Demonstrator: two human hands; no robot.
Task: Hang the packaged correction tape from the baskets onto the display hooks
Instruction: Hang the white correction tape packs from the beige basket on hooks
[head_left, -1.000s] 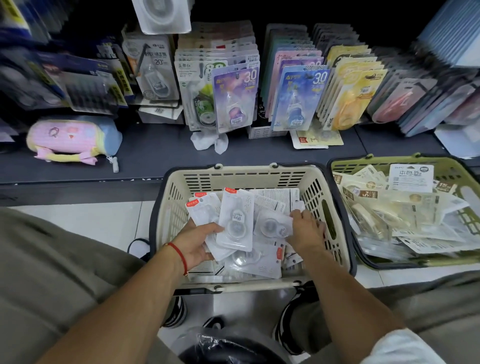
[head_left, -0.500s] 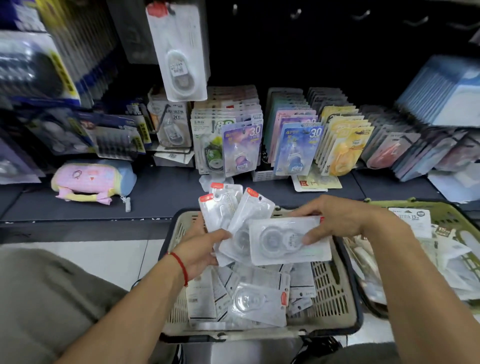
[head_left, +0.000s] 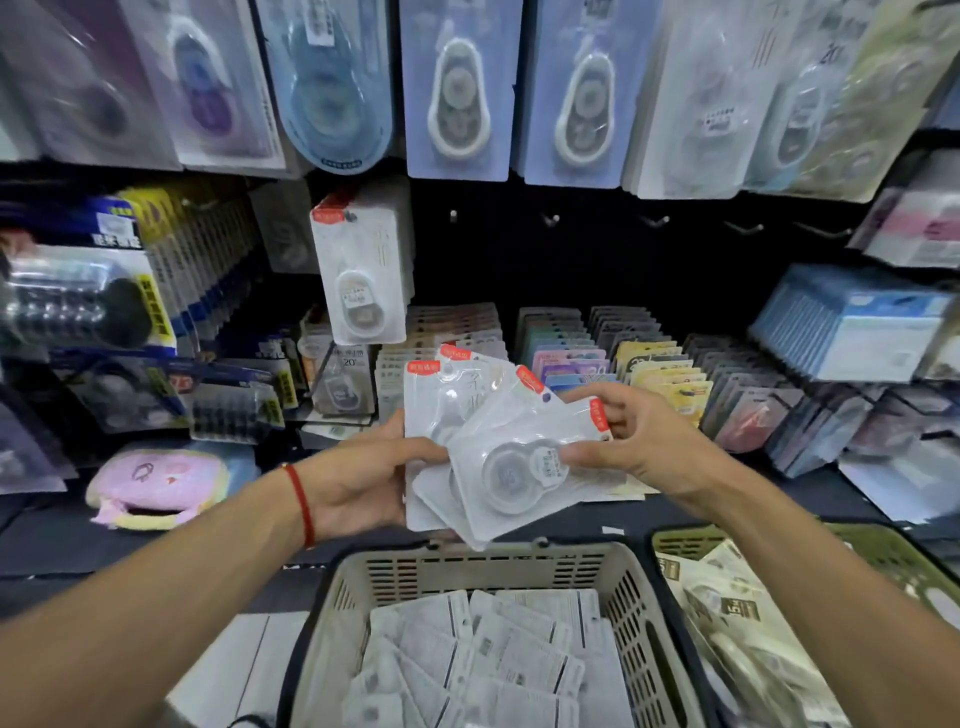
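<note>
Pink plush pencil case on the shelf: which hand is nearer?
Left. The left hand is just right of the pink plush pencil case; the right hand is farther right, beyond the correction tape packs.

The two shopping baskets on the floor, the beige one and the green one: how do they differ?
The beige basket stands right in front of the person; the green basket stands to its right, partly cut off by the picture's edge. The beige one holds white packs lying mostly with their printed backs up; the green one holds clear packs with dark labels, in a looser heap. Both are slotted plastic baskets with packaged goods inside.
</note>
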